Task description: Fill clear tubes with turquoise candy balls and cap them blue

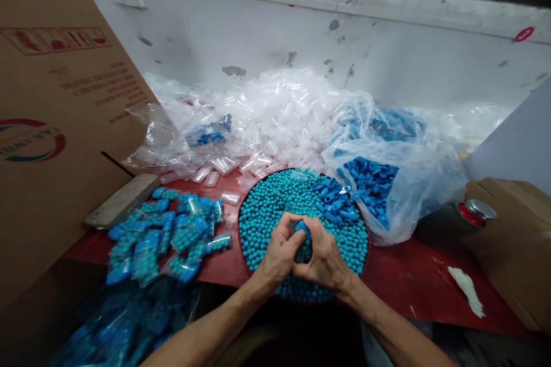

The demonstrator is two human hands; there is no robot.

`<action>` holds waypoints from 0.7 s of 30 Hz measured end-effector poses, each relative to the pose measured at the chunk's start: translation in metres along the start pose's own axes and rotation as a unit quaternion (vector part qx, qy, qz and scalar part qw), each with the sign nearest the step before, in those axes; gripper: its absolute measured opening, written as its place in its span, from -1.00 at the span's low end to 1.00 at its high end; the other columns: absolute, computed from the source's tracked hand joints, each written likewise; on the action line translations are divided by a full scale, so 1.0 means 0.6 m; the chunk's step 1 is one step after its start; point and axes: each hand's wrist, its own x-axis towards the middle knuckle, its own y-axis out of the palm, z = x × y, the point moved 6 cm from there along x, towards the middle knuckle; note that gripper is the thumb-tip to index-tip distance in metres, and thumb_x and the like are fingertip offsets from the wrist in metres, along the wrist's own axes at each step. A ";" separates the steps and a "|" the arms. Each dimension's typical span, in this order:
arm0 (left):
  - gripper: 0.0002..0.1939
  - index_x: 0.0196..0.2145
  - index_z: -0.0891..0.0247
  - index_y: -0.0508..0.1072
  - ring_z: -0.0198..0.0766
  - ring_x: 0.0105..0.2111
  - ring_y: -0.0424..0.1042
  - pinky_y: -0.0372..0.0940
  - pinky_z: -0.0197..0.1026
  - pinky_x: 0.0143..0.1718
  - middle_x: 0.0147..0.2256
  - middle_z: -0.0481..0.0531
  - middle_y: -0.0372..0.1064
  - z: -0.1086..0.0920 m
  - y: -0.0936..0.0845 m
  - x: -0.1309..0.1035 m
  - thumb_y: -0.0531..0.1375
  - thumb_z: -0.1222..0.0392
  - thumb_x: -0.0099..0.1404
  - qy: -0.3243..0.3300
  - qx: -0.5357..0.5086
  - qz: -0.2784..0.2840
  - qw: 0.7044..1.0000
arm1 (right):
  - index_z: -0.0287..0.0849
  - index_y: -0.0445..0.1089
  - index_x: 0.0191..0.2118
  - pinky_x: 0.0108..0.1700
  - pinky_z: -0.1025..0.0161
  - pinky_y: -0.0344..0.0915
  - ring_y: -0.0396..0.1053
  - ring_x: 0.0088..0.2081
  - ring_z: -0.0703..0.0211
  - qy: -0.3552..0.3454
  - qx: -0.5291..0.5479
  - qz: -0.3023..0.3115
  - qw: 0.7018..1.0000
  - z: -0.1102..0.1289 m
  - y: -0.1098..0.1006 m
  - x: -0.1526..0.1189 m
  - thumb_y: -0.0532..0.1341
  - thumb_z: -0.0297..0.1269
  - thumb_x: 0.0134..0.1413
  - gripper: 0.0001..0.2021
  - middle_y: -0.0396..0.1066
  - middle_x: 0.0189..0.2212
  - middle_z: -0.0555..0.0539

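Both my hands meet over a round red tray [239, 229] full of small teal balls [267, 206]. Between them is a small clear container with a blue cap [303, 230], teal balls showing inside. My left hand [282, 246] pinches it from the left, its thumb near the blue part. Around its right side curl the fingers of my right hand [323, 255]. Loose blue caps [338, 200] lie on the balls at the tray's right side. Left of the tray is a pile of filled containers with blue caps [187, 232].
Clear empty containers [279, 114] are heaped along the wall. A plastic bag [419, 183] of blue caps stands right of the tray. Cardboard boxes flank both sides, the left one [64, 97] tall. A metal-lidded jar [480, 210] and a grey block [124, 200] are also there.
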 end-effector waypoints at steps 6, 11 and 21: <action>-0.83 -0.23 0.23 0.24 -0.29 -0.24 0.24 0.14 -0.24 -0.15 -0.31 -0.03 0.25 -0.004 -0.016 -0.018 0.01 0.22 0.19 0.040 0.128 0.004 0.991 | -0.31 -0.19 0.14 -0.29 0.05 0.35 0.29 -0.14 -0.15 0.031 -0.056 0.010 0.998 0.018 0.029 -0.024 0.18 -0.14 -0.14 -0.23 0.18 -0.10 -0.36; -0.72 -0.14 0.20 0.20 -0.28 -0.30 0.28 0.21 -0.25 -0.26 -0.30 -0.03 0.28 -0.029 -0.130 -0.034 0.02 0.12 0.18 0.013 0.199 -0.086 0.976 | -0.17 -0.06 0.15 -0.21 0.06 0.32 0.23 -0.05 -0.09 0.024 -0.050 0.131 0.990 0.016 0.016 -0.006 0.15 -0.05 -0.07 -0.32 0.11 0.02 -0.29; -0.70 -0.15 0.24 0.31 -0.17 -0.27 0.34 0.20 -0.16 -0.20 -0.26 0.07 0.36 -0.074 -0.187 -0.042 -0.04 0.14 0.20 0.117 0.563 -0.248 0.780 | -0.12 0.34 -0.17 -0.18 0.26 0.21 0.35 -0.19 0.14 0.198 -0.165 0.107 0.960 -0.162 -0.047 0.046 -0.06 -0.31 0.13 -0.73 0.42 -0.24 -0.09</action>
